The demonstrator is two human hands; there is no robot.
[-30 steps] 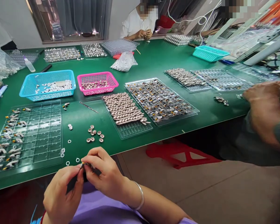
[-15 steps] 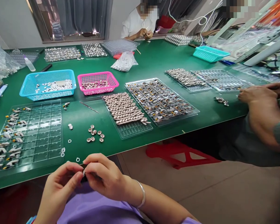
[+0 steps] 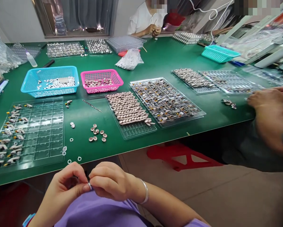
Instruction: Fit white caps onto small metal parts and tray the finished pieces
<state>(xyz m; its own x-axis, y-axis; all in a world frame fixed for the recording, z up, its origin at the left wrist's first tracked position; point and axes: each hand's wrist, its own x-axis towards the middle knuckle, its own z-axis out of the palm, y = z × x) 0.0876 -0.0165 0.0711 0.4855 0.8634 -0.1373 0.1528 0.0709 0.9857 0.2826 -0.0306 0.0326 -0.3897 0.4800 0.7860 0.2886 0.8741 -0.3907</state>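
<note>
In front of my lap, just off the table's near edge, my two hands meet fingertip to fingertip. My left hand pinches a small white part between thumb and forefinger. Only its edge shows, so its full shape is hidden. From the other side my right hand, with fingers curled, grips at the same part. Close by on the table lie thin white rings, a small pile of white discs and several round copper-coloured caps.
A clear compartment tray holds white pieces at left. Behind are a blue basket, a pink basket and tweezers. Filled trays stand at centre. A co-worker's arm is at right, a red stool below.
The view has shifted slightly, so the table appears a little higher and further right. My hands stay together around the small white part, which now shows more plainly at my left thumb.
</note>
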